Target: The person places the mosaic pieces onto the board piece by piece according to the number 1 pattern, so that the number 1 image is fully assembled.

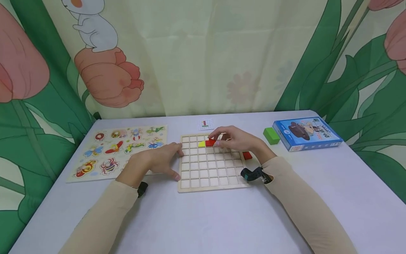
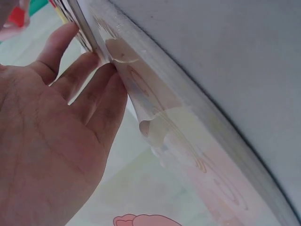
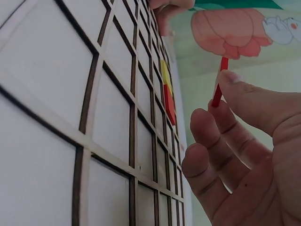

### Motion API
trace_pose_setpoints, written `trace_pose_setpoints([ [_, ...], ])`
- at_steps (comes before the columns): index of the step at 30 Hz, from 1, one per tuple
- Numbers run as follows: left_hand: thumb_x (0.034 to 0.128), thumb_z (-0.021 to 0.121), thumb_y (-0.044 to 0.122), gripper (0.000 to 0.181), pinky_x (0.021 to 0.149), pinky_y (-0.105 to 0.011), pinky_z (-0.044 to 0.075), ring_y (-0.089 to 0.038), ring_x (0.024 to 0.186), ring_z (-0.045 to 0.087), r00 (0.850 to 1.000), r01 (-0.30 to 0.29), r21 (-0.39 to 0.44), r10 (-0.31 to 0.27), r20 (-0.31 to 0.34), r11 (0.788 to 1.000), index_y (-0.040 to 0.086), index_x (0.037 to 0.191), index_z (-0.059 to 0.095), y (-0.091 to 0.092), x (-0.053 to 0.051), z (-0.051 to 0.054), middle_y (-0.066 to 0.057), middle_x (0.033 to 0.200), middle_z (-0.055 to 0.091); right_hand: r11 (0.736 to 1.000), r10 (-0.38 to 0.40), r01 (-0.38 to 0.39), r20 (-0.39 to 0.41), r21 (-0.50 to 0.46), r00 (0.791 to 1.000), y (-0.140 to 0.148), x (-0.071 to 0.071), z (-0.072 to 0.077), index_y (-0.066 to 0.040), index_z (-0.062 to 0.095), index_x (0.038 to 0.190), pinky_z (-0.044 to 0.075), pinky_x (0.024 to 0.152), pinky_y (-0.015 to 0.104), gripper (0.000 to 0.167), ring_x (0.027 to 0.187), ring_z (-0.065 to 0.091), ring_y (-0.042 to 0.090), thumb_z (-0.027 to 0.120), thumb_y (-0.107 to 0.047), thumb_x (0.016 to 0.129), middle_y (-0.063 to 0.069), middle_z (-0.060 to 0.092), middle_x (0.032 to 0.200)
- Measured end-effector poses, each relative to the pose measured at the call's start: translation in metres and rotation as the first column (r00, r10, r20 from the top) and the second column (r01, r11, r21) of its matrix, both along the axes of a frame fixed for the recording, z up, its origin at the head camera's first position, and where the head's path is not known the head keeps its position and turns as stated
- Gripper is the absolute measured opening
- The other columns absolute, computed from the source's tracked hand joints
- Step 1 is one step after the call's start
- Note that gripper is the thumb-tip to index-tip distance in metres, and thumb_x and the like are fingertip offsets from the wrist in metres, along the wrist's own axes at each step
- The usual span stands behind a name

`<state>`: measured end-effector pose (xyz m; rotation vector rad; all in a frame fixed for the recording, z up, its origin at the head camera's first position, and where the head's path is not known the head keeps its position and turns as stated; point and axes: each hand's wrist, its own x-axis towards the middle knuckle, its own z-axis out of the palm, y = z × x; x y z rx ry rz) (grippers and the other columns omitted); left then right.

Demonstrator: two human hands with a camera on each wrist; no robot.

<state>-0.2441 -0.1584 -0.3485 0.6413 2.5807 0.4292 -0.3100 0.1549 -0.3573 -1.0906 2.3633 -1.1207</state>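
A wooden grid board (image 1: 203, 190) with white square cells lies flat on the table. My right hand (image 1: 236, 138) is over its upper part, pinching a thin red tile (image 3: 219, 84) between thumb and fingertip. In the right wrist view that tile is held apart from the board, on edge. Seated in the grid are a yellow tile (image 1: 201, 144) and, right beside it, another red tile (image 3: 169, 104). At the board's left edge rests my left hand (image 1: 163, 158), thumb and fingers spread and touching the rim.
Beyond the board lies a small pattern card (image 1: 205, 124). An insect picture board (image 1: 127, 141) occupies the left side. To the right are a red piece (image 1: 247, 155) by the board's edge, a green block (image 1: 271, 135) and a blue box (image 1: 307, 133).
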Motion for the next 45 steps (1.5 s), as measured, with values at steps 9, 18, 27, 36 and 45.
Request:
trace_pose_setpoints([
  [9, 0.0751, 0.093, 0.041, 0.074, 0.116, -0.044, 0.036, -0.022, 0.135, 0.045, 1.0, -0.009, 0.015, 0.009, 0.007, 1.0, 0.017, 0.13, 0.05, -0.001, 0.001, 0.001, -0.003, 0.141, 0.049, 0.997, -0.028, 0.027, 0.02, 0.071, 0.999, -0.011, -0.001, -0.004, -0.013, 0.068, 0.13, 0.052, 0.09, 0.038, 0.033, 0.096, 0.064, 0.023, 0.071, -0.011, 0.097, 0.003, 0.066, 0.126],
  [18, 0.0765, 0.092, 0.041, 0.075, 0.117, -0.046, 0.036, -0.024, 0.136, 0.044, 1.0, -0.004, 0.013, 0.004, 0.01, 1.0, 0.014, 0.132, 0.049, -0.005, 0.004, 0.0, -0.005, 0.142, 0.048, 0.984, -0.072, 0.079, -0.048, 0.158, 0.996, -0.02, 0.001, -0.008, -0.018, 0.07, 0.123, 0.052, 0.084, 0.034, 0.031, 0.094, 0.063, 0.019, 0.077, -0.016, 0.093, -0.002, 0.068, 0.111],
  [27, 0.0764, 0.092, 0.04, 0.076, 0.118, -0.046, 0.035, -0.024, 0.137, 0.044, 1.0, 0.0, 0.017, -0.001, 0.009, 1.0, 0.014, 0.134, 0.049, -0.004, 0.003, -0.002, -0.005, 0.142, 0.048, 0.98, -0.112, 0.122, -0.075, 0.157, 0.991, -0.019, 0.004, -0.013, -0.019, 0.071, 0.12, 0.053, 0.083, 0.033, 0.028, 0.092, 0.063, 0.018, 0.077, -0.013, 0.093, -0.003, 0.069, 0.109],
  [36, 0.0765, 0.092, 0.041, 0.076, 0.117, -0.045, 0.035, -0.023, 0.136, 0.044, 1.0, -0.006, 0.014, 0.006, 0.013, 1.0, 0.015, 0.133, 0.049, -0.006, 0.004, -0.002, -0.005, 0.141, 0.048, 0.975, -0.119, 0.13, -0.069, 0.18, 0.99, -0.023, 0.005, -0.013, -0.019, 0.071, 0.12, 0.053, 0.085, 0.033, 0.027, 0.093, 0.065, 0.018, 0.075, -0.012, 0.094, -0.002, 0.069, 0.11],
  [45, 0.0763, 0.092, 0.042, 0.075, 0.116, -0.044, 0.036, -0.021, 0.133, 0.045, 1.0, 0.006, 0.002, -0.006, 0.015, 1.0, 0.016, 0.132, 0.049, -0.002, 0.001, 0.002, -0.003, 0.139, 0.048, 0.974, -0.107, 0.118, -0.071, 0.191, 0.992, -0.015, 0.011, -0.002, -0.017, 0.07, 0.123, 0.055, 0.087, 0.035, 0.028, 0.099, 0.066, 0.019, 0.074, -0.013, 0.095, 0.0, 0.069, 0.116],
])
